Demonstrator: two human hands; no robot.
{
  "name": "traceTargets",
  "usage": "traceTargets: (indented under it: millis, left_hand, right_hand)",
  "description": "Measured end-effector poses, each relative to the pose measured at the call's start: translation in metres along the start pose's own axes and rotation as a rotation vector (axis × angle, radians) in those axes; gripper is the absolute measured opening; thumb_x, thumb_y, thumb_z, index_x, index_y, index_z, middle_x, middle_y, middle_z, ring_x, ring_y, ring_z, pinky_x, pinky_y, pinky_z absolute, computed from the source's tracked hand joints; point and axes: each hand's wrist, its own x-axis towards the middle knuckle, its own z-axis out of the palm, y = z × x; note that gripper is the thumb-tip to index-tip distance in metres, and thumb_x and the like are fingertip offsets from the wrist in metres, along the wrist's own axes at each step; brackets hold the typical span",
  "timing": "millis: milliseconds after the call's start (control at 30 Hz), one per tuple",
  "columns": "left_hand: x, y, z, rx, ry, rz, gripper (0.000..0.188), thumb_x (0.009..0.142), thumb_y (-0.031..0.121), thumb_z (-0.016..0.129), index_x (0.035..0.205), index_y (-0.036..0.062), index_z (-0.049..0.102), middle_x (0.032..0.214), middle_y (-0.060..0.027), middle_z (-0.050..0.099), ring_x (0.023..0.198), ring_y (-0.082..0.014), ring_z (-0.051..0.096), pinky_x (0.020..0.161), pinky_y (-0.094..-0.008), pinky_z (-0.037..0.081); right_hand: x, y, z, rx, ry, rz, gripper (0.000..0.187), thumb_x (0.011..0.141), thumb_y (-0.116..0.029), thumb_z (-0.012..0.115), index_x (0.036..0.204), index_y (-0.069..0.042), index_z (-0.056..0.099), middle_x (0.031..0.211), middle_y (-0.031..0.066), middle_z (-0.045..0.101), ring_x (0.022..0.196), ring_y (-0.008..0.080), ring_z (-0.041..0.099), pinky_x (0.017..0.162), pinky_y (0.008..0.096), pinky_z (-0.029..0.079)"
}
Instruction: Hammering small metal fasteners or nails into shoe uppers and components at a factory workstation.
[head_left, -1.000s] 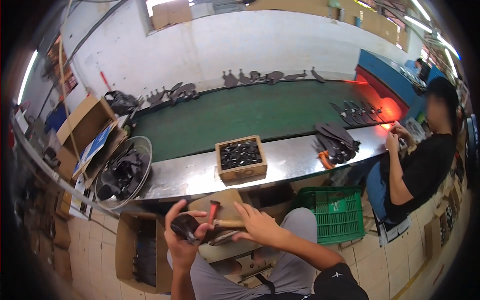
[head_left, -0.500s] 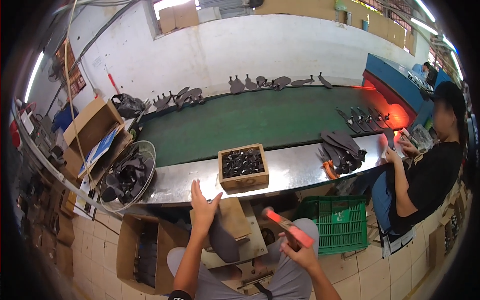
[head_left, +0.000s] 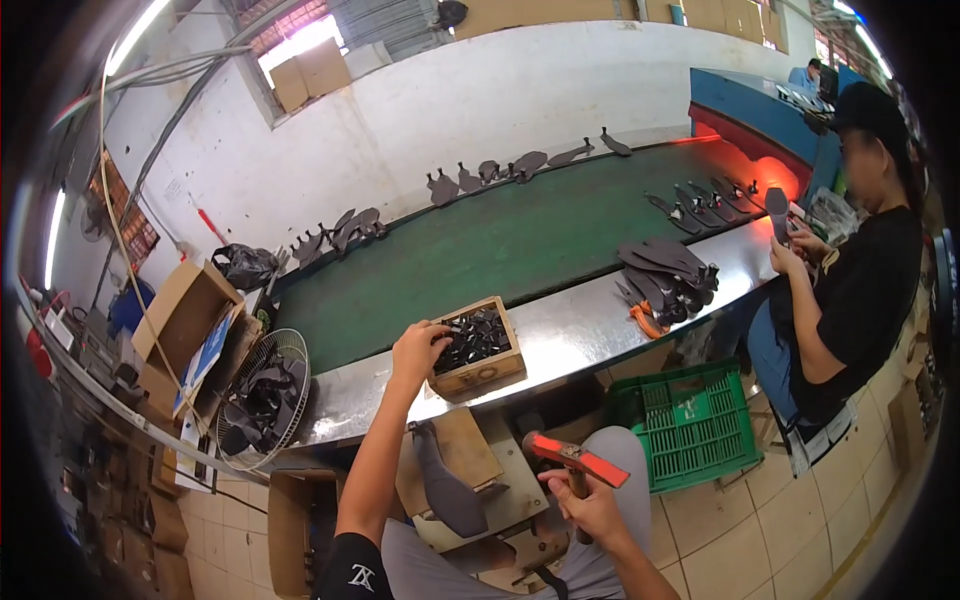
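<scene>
Left hand [head_left: 420, 352] up at the wooden box [head_left: 478, 380], just one such box on the metal bench [head_left: 560, 325], fingers bent over its left side and tips in among the small black pieces [head_left: 475, 340], far too many to count! Whether those fingers pinch one, I cannot tell. Down on the right, the right hand [head_left: 592, 508] has its fingers wrapped round one hammer [head_left: 590, 462], red head uppermost, above the knee. And between the knees, one dark sole [head_left: 450, 488] lies slantwise across a single tan board [head_left: 472, 440], neither hand touching it.

Along the bench: one wire basket [head_left: 303, 365] at the left, one pair of orange-handled pliers [head_left: 645, 320] at the right, right beside a pile of soles [head_left: 662, 260] overlapping too much to count. One green crate [head_left: 690, 425] sits below. Across the green belt [head_left: 400, 290], more soles line the far edge in two main groups, and over at the right, one co-worker [head_left: 865, 270] in black holds up one sole in two hands!
</scene>
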Motion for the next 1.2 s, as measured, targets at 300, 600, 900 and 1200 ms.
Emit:
traceTargets:
  millis: [300, 600, 900, 1200]
  left_hand:
    - [0.0, 0.003, 0.01, -0.021, 0.023, 0.086, 0.02, 0.082, 0.015, 0.07, 0.102, 0.0147, 0.072, 0.103, -0.0057, 0.07, 0.099, -0.0282, 0.066, 0.08, -0.0408, 0.055]
    - [-0.044, -0.006, -0.02, -0.082, 0.424, 0.068, 0.01, 0.083, 0.01, 0.07, 0.092, 0.005, 0.072, 0.094, -0.0103, 0.067, 0.09, -0.0283, 0.064, 0.076, -0.0384, 0.054]
    - [-0.215, 0.117, -0.104, -1.433, 0.209, -0.294, 0.022, 0.094, 0.011, 0.066, 0.114, 0.0003, 0.064, 0.095, -0.0049, 0.07, 0.084, -0.0115, 0.067, 0.068, -0.0238, 0.05]
    - [-0.308, 0.191, -0.151, -1.722, 0.129, -0.354, 0.028, 0.095, 0.005, 0.064, 0.121, -0.0039, 0.062, 0.104, -0.0117, 0.07, 0.09, -0.0178, 0.068, 0.076, -0.0284, 0.053]
  right_hand:
    - [-0.029, -0.008, 0.011, 0.081, 0.089, -0.129, 0.025, 0.098, -0.02, 0.065, 0.118, -0.004, 0.068, 0.07, -0.0044, 0.057, 0.055, 0.0036, 0.05, 0.048, 0.0209, 0.038]
    - [-0.082, -0.018, 0.002, 0.0, 0.222, -0.217, 0.026, 0.097, -0.015, 0.064, 0.12, -0.004, 0.068, 0.065, -0.0022, 0.059, 0.049, 0.003, 0.047, 0.044, 0.02, 0.033]
    - [-0.11, -0.003, 0.01, -0.049, 0.228, -0.346, 0.023, 0.098, -0.013, 0.061, 0.114, 0.003, 0.067, 0.069, 0.0076, 0.063, 0.04, 0.0031, 0.041, 0.039, 0.0192, 0.031]
    - [-0.107, -0.004, 0.028, -0.105, 0.109, -0.279, 0.027, 0.097, -0.015, 0.064, 0.116, 0.004, 0.066, 0.073, 0.0097, 0.067, 0.039, 0.003, 0.042, 0.038, 0.0193, 0.031]
